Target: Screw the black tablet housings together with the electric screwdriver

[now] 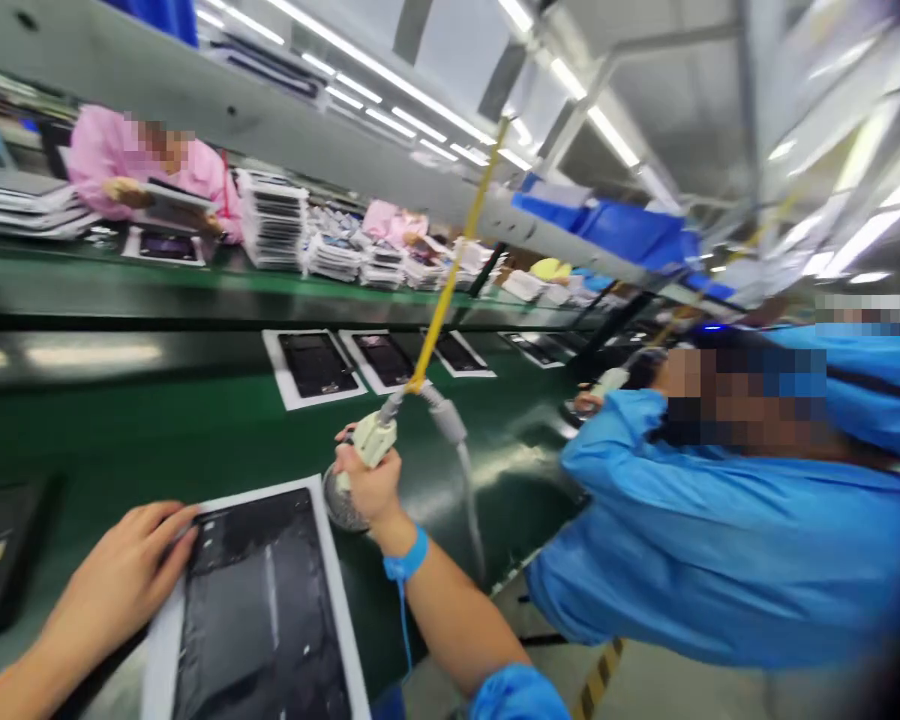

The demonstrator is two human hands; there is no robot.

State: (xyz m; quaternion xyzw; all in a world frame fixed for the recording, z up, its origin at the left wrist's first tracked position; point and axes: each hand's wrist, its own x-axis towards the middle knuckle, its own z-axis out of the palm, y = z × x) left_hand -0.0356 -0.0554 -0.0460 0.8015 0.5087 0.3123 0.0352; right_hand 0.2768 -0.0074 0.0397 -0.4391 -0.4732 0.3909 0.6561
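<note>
My left hand grips the upper left corner of a black tablet-like panel bordered in white, with thumb and fingers at its edge. The panel lies on the green bench; its lower end runs out of view. My right hand is closed around a pale handheld tool with a round, glassy disc at its lower end. The disc is just beyond the panel's upper right corner. A yellow cord and a grey cable run from the tool. A blue wrist strap circles my right wrist.
Several white-bordered black panels lie in a row on the green bench. A dark tray-like object is at the left. Close on my right, a co-worker in blue holds a similar tool. Stacks stand behind, near a person in pink.
</note>
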